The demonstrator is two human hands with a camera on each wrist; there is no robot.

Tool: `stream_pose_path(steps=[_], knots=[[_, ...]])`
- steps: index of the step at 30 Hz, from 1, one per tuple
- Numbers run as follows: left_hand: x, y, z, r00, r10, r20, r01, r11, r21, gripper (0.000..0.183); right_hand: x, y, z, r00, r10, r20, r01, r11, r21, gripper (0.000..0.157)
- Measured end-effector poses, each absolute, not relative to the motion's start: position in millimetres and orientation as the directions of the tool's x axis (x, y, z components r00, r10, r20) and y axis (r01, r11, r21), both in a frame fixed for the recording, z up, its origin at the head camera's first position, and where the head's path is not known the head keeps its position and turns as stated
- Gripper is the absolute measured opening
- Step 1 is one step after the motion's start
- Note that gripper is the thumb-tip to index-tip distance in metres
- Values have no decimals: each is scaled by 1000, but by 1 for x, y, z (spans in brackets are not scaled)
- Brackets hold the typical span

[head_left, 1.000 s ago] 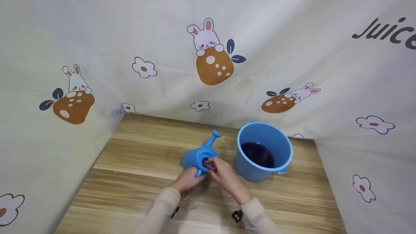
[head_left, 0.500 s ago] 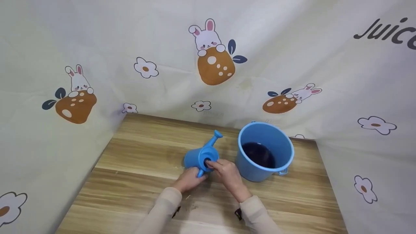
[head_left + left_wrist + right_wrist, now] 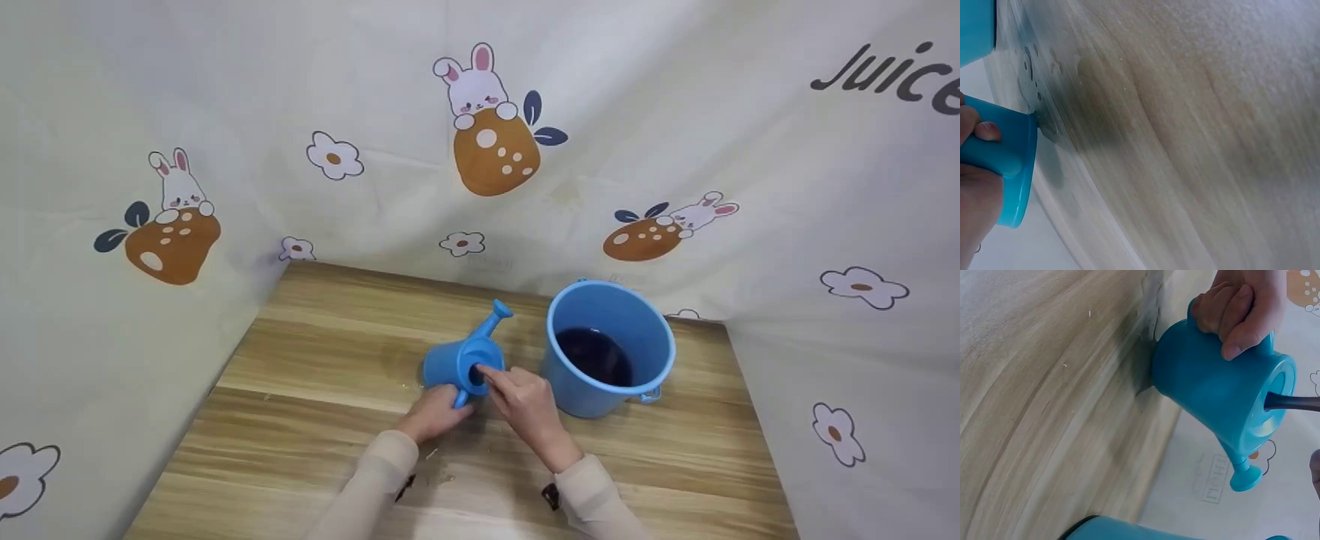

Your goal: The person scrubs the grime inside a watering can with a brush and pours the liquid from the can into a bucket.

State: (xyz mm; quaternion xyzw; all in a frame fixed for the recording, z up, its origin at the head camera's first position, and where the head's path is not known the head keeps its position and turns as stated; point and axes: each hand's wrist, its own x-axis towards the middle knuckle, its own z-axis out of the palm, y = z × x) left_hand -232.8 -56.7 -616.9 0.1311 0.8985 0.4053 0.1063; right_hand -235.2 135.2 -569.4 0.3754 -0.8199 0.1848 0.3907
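Observation:
A small blue watering can (image 3: 444,366) stands on the wooden table, its spout towards the far side. My left hand (image 3: 437,412) grips its handle; the right wrist view shows those fingers (image 3: 1235,312) curled round it. Over the can's top opening is my right hand (image 3: 529,405), with a finger pointing down to the opening. In the right wrist view a slim dark length (image 3: 1294,403) reaches into the opening; whether it is a shadowed finger or a thin stick I cannot tell. A blue bucket (image 3: 574,394) with dark liquid (image 3: 596,356) stands to the right.
Drops of water (image 3: 1030,62) lie on the tabletop (image 3: 300,360) by the can. A pale cloth with rabbit and flower prints (image 3: 375,90) walls in the back and both sides. The bucket stands close to the back cloth.
My right hand has shifted slightly right and back, and its fingers have changed from bunched at the opening to one finger pointing into it. The left hand and the can have barely moved.

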Motion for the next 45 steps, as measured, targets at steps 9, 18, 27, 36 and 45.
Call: stream_pose_path(steps=[9, 18, 27, 36, 45], knots=[[-233, -55, -615, -937, 320, -141, 104, 640, 761, 36, -244, 127, -575, -460, -418, 783, -688, 725, -18, 21], [-234, -53, -616, -935, 341, -96, 163, 656, 737, 37, -249, 123, -583, -586, -379, 716, -614, 784, -87, 16], [-234, -53, -616, -937, 333, -105, 144, 642, 753, 37, -247, 127, -577, -615, -426, 663, -635, 767, -96, 19], [-233, -53, -615, -939, 320, -126, 114, 637, 762, 34, -245, 140, -549, -689, -627, 363, -719, 654, -236, 23], [-233, -53, -615, -941, 314, -125, 116, 649, 752, 34, -246, 143, -529, -683, -595, 425, -720, 647, -252, 27]])
